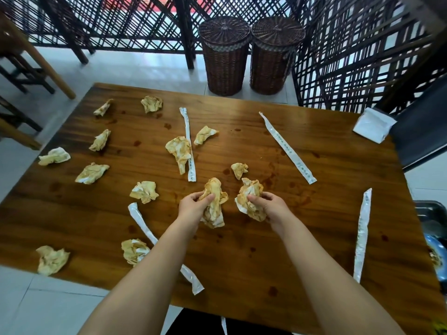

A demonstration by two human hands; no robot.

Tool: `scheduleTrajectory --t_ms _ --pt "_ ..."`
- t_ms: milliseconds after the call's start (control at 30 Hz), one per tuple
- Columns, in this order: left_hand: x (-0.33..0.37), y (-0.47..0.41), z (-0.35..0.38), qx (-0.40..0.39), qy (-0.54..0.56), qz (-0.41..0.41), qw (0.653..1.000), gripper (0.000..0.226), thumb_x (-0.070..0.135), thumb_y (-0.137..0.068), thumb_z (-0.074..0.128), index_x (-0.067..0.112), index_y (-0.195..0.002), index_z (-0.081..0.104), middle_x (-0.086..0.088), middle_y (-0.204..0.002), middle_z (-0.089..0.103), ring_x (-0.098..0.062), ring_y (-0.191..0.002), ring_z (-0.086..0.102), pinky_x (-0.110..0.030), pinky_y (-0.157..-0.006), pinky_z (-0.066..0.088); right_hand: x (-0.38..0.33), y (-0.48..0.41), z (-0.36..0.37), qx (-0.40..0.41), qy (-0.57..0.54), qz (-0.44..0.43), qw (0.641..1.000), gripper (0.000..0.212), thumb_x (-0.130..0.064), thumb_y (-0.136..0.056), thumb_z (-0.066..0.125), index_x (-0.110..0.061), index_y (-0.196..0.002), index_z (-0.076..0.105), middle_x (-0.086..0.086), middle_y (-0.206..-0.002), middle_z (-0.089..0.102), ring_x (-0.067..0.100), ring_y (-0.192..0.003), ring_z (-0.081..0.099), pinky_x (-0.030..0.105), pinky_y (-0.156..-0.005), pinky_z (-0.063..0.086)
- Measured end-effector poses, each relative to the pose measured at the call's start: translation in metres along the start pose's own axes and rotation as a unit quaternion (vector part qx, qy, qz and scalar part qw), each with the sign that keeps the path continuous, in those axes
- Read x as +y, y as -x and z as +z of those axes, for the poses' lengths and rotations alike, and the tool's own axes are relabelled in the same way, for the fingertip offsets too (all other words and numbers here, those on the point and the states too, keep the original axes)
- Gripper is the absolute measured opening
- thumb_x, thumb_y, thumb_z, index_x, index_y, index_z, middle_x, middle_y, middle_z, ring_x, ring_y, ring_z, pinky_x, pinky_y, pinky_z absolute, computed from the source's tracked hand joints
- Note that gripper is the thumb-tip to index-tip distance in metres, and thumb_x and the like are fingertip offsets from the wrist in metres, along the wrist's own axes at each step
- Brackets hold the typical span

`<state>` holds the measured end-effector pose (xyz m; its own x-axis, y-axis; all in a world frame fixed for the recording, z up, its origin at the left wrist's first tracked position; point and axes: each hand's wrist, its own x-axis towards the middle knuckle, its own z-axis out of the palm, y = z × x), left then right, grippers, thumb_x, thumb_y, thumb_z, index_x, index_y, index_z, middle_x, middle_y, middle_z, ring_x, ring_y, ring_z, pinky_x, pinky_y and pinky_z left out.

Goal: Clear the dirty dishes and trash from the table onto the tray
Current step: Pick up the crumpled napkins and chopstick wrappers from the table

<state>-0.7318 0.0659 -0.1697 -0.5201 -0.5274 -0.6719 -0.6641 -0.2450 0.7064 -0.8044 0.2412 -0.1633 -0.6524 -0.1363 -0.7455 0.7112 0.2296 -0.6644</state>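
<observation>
Over the middle of the wooden table [326, 146], my left hand [193, 205] grips a crumpled, stained napkin [215, 209]. Just to the right, my right hand [268, 204] grips a second stained napkin [249, 197]. Several more dirty napkins lie scattered on the table, one small one [239, 169] just beyond my hands and a larger one [180, 149] further back. Long white chopstick wrappers [287, 148] [188, 143] [362, 234] lie among them. A dark tray [433, 213] shows partly at the right edge.
Two lidded wicker baskets [225, 56] [273, 54] stand on the floor behind the table. A white napkin packet [373, 124] sits at the far right corner beside a dark chair [425, 126]. Wooden chairs [21, 68] stand at left. Lattice screens fill the background.
</observation>
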Motion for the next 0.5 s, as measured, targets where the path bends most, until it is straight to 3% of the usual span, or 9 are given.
scheduleTrajectory --t_ms 167,300,500 --pt "0.010 -0.009 -0.007 -0.022 -0.005 0.001 1.000 0.047 0.023 -0.086 0.071 0.009 -0.128 0.057 -0.006 -0.122 0.061 -0.016 -0.098 0.056 -0.031 -0.081 0.049 -0.005 -0.001 0.009 0.030 -0.015 0.001 0.999 0.069 -0.023 -0.079 0.078 -0.011 -0.138 0.046 0.010 -0.135 0.054 0.027 -0.121 0.053 0.042 -0.104 0.044" --pt "0.020 -0.018 -0.013 -0.035 -0.012 -0.002 0.999 0.047 0.025 -0.085 0.072 0.011 -0.127 0.058 -0.008 -0.122 0.062 -0.024 -0.112 0.058 -0.038 -0.093 0.049 -0.016 -0.005 0.017 0.050 -0.025 0.005 0.998 0.069 -0.024 -0.079 0.078 -0.012 -0.138 0.046 0.009 -0.135 0.055 0.027 -0.121 0.053 0.044 -0.104 0.044" --pt "0.037 -0.032 -0.017 -0.057 -0.004 -0.008 0.998 0.051 0.027 -0.084 0.074 0.010 -0.129 0.057 -0.008 -0.125 0.061 -0.024 -0.112 0.059 -0.033 -0.090 0.047 -0.035 -0.021 0.027 0.069 -0.024 0.004 0.997 0.065 -0.026 -0.079 0.077 -0.014 -0.137 0.049 0.007 -0.130 0.060 0.025 -0.115 0.058 0.043 -0.101 0.047"
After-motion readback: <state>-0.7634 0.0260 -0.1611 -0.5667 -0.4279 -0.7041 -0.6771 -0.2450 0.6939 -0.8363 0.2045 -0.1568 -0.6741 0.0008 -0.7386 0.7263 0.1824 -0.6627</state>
